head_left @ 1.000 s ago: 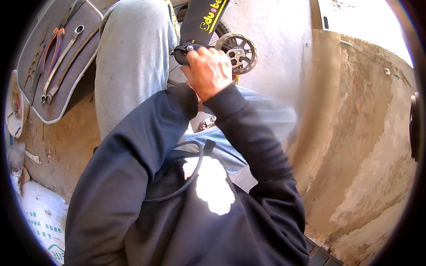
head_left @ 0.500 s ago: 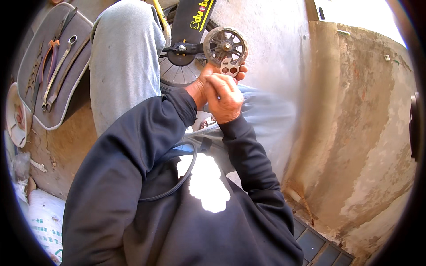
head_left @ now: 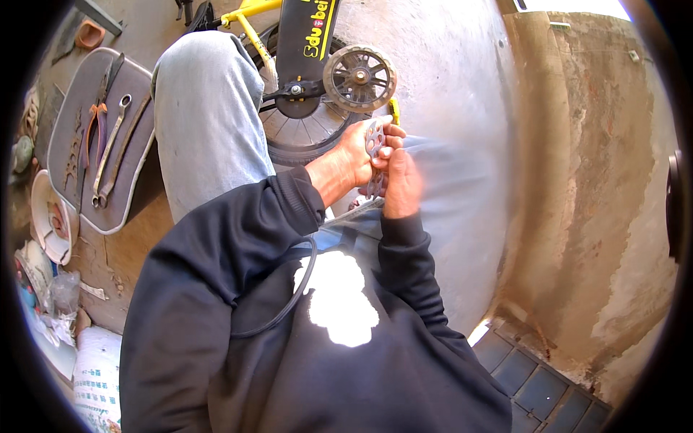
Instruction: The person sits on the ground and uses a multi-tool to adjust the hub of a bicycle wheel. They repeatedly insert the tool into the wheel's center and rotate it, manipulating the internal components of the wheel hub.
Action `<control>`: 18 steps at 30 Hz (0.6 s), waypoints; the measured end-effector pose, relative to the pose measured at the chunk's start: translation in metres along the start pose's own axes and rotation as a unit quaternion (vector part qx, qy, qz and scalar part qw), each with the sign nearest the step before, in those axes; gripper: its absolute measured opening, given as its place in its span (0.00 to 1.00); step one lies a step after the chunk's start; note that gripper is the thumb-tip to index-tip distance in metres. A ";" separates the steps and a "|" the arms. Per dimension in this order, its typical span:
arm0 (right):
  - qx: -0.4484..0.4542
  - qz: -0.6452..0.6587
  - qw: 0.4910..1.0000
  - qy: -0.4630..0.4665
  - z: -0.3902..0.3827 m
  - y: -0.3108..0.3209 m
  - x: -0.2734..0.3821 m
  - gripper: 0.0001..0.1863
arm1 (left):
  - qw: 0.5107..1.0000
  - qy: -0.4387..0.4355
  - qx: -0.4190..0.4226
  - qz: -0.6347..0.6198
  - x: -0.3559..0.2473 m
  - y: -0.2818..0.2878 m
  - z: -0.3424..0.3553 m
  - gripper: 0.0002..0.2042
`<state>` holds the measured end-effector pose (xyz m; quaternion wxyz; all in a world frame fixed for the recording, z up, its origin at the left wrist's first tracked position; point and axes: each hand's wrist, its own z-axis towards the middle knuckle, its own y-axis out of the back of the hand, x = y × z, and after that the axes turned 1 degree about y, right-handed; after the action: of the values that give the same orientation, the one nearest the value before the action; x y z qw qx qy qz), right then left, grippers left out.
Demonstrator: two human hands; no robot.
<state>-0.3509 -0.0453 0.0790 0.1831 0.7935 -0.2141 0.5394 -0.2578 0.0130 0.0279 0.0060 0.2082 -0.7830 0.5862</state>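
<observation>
A flat multi-hole bicycle wrench (head_left: pixel 375 138) is gripped by the fingers of my left hand (head_left: pixel 348 157), standing lengthwise just below a small training wheel (head_left: pixel 348 94). My right hand (head_left: pixel 402 186) is closed around the wrench's lower part, somewhat blurred, with its fingers partly hidden. The training wheel has a pale tyre, dark spokes and a nut at its hub. It is mounted beside the bicycle's spoked rear wheel (head_left: pixel 292 133), near a black chain guard (head_left: pixel 303 43) and a yellow frame (head_left: pixel 254 36). Neither hand touches the training wheel.
On a grey padded board (head_left: pixel 68 144) to the left lie pliers (head_left: pixel 94 126), a combination wrench (head_left: pixel 112 148), a curved metal bar (head_left: pixel 126 151) and other tools. A white bowl-like container (head_left: pixel 52 216) and a printed sack (head_left: pixel 96 368) sit below. A stained wall (head_left: pixel 577 180) rises at right.
The wrench has come down off the training wheel's edge and turned more edge-on. My right hand has moved right and lower, and the view has shifted slightly.
</observation>
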 end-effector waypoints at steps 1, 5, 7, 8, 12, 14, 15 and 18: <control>0.006 0.017 0.999 -0.048 -0.005 -0.002 0.003 0.24 | 1.000 -0.017 -0.013 0.015 0.001 -0.004 -0.004 0.14; 0.081 0.034 0.994 -0.062 -0.006 0.004 0.004 0.23 | 0.994 -0.069 -0.023 0.084 -0.008 -0.019 -0.014 0.14; 0.108 0.026 0.992 -0.059 -0.007 -0.002 0.017 0.19 | 0.990 -0.077 0.003 0.116 -0.018 -0.018 -0.017 0.14; 0.122 0.022 0.991 -0.058 -0.008 -0.005 0.024 0.17 | 0.989 -0.074 0.001 0.131 -0.021 -0.018 -0.018 0.14; 0.133 0.127 0.981 -0.067 -0.006 -0.001 0.030 0.11 | 0.944 -0.096 -0.091 0.304 -0.027 -0.055 -0.048 0.15; 0.141 0.181 0.969 -0.093 -0.003 0.002 0.027 0.10 | 0.893 -0.142 -0.056 0.423 -0.037 -0.060 -0.059 0.13; 0.143 0.208 0.962 -0.105 -0.001 0.005 0.025 0.10 | 0.816 -0.173 -0.103 0.541 -0.040 -0.071 -0.063 0.11; 0.116 0.252 0.959 -0.058 0.011 0.017 0.018 0.08 | 0.465 -0.395 -0.259 0.748 -0.071 -0.077 -0.064 0.10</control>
<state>-0.3457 -0.0675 0.0932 -0.0645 0.7593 -0.3535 0.5426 -0.1822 0.0768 0.1001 -0.6914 -0.2590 -0.6744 -0.0083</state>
